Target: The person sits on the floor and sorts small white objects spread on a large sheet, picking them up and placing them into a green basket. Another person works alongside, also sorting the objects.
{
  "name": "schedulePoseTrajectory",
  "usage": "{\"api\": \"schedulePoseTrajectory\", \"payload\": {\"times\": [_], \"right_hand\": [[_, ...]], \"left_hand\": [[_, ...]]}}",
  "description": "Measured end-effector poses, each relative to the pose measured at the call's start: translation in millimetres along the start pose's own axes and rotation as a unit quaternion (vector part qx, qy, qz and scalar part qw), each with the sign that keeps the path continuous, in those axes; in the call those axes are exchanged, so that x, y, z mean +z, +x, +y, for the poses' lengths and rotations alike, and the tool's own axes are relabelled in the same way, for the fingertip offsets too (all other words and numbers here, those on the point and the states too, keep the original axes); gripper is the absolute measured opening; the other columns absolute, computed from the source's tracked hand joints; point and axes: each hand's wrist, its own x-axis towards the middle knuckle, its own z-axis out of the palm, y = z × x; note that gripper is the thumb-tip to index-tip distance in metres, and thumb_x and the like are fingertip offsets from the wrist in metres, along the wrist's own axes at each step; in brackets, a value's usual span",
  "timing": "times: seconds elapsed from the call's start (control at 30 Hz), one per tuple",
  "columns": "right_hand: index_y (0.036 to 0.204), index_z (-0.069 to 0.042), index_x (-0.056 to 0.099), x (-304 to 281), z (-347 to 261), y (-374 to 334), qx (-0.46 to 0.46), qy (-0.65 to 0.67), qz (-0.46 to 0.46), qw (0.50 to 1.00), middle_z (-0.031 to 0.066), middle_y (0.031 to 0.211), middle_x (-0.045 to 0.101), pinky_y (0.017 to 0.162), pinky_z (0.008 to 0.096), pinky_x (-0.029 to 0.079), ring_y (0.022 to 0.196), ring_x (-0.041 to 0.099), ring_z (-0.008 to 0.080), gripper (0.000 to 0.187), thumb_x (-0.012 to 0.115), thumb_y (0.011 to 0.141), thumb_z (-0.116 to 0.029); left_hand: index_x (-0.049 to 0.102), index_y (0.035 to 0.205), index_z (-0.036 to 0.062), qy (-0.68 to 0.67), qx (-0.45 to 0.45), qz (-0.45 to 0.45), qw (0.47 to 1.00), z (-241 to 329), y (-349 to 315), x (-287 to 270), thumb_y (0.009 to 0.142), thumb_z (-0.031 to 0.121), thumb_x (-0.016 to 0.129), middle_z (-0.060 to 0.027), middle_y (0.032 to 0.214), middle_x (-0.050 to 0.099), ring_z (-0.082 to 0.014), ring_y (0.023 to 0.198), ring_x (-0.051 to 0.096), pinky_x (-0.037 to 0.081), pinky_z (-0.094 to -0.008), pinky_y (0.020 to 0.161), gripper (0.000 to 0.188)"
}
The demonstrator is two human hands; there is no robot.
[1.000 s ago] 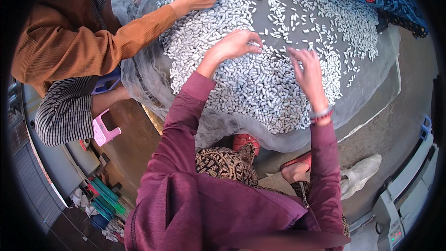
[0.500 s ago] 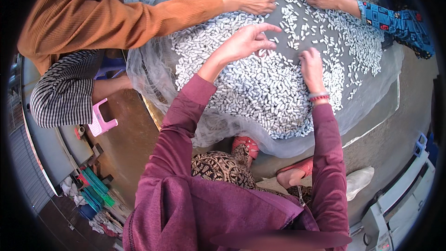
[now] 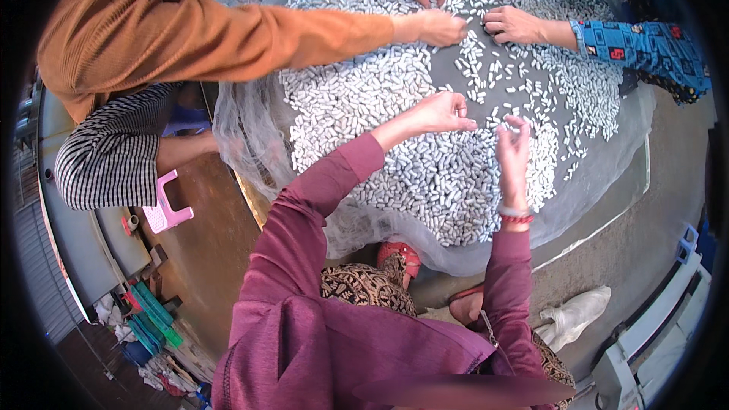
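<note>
The left hand hovers over the heap of white silk cocoons spread on grey netting, fingers narrowly curled, pinching nothing visible; the right hand rests just right, fingers loosely spread on cocoons. Co-workers' hands sort at the far side.

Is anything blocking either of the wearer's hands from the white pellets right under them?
Nothing visible does. The left hand and right hand sit directly over the white pellets; the co-workers' hands work farther up the mesh sheet.
</note>
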Motion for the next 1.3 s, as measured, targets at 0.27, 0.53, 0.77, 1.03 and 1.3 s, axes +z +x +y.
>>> {"api": "schedulePoseTrajectory", "payload": {"times": [0.27,0.53,0.77,1.03,1.3], "right_hand": [[0.125,-0.006,0.037,46,-22,-67,0.071,0.096,-0.14,0.983,-0.0017,0.079,0.042,0.056,0.0188,0.039,0.067,0.041,0.0047,0.042,0.054,0.087,-0.003],[0.106,-0.003,0.058,3,-36,-74,0.082,0.075,-0.119,0.987,-0.0035,0.077,0.045,0.059,0.0191,0.04,0.066,0.045,0.004,0.019,0.051,0.089,-0.003],[0.105,-0.001,0.059,-14,-35,-75,0.085,0.076,-0.081,0.99,-0.003,0.076,0.048,0.058,0.0188,0.04,0.064,0.045,0.0042,0.018,0.051,0.089,-0.002],[0.114,-0.002,0.05,-6,-37,-74,0.136,0.374,-0.076,0.914,0.0014,0.077,0.05,0.059,0.0235,0.043,0.066,0.049,0.0101,0.024,0.05,0.094,-0.014],[0.128,-0.003,0.042,-8,-2,-37,0.238,0.627,-0.027,0.741,0.0137,0.127,0.048,0.095,0.0391,0.041,0.116,0.047,0.0232,0.042,0.038,0.097,-0.032]], "left_hand": [[0.055,0.104,0.0007,0.264,-0.02,0.139,0.954,4,88,-23,0.077,0.017,0.061,-0.0231,0.084,0.063,-0.0393,0.083,0.063,0.048,-0.0486,0.074,0.032],[0.054,0.091,-0.0047,0.253,-0.033,0.317,0.914,19,161,-45,0.08,0.012,0.054,-0.0251,0.081,0.063,-0.0421,0.08,0.063,0.05,-0.0501,0.07,0.02],[0.068,0.076,0.0057,0.462,-0.021,0.254,0.849,-4,199,-88,0.074,0.007,0.061,-0.0133,0.081,0.068,-0.026,0.078,0.068,0.055,-0.037,0.063,0.008],[0.056,0.076,-0.0028,0.321,0.043,0.107,0.94,19,95,5,0.08,0.021,0.054,-0.0211,0.069,0.063,-0.0387,0.066,0.064,0.051,-0.0495,0.063,0.025],[0.054,0.089,-0.0033,0.192,0.263,-0.061,0.944,104,2,25,0.078,0.021,0.058,-0.0173,0.085,0.059,-0.0362,0.085,0.058,0.047,-0.0438,0.073,0.027]]}}
